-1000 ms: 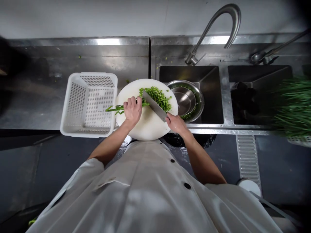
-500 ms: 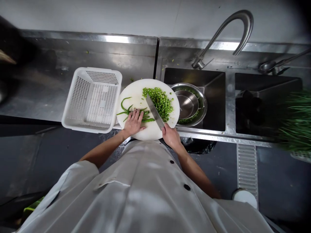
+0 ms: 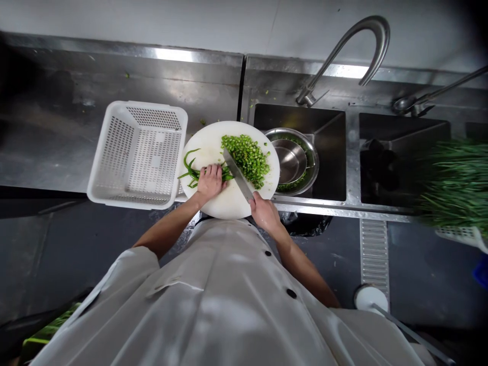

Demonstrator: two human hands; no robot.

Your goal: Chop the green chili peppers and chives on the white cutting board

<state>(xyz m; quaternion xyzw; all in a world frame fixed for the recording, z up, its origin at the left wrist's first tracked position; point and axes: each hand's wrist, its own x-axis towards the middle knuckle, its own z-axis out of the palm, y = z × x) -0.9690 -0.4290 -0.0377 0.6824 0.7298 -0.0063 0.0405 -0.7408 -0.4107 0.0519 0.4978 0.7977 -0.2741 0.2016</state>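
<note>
On a round white cutting board (image 3: 224, 206) lie whole green chili peppers (image 3: 191, 170) at the left and a heap of chopped green pieces (image 3: 249, 157) at the right. My left hand (image 3: 211, 182) is closed over the whole peppers, its fingers curled and pressing the bundle to the board. My right hand (image 3: 264, 212) grips the handle of a kitchen knife (image 3: 237, 174). The blade points up and left, between the bundled peppers and the chopped heap. Part of the peppers is hidden under my left fingers.
A white perforated basket (image 3: 99, 157) stands left of the board on the steel counter (image 3: 49, 137). To the right, metal bowls (image 3: 314, 175) sit in a sink (image 3: 335, 152) under a curved faucet (image 3: 381, 35). Long green stalks (image 3: 457, 183) fill a basket at the far right.
My left hand has gone from lying spread on the peppers to curled around them, drawing them together. The knife remains in my right hand beside the chopped heap. The view has shifted slightly.
</note>
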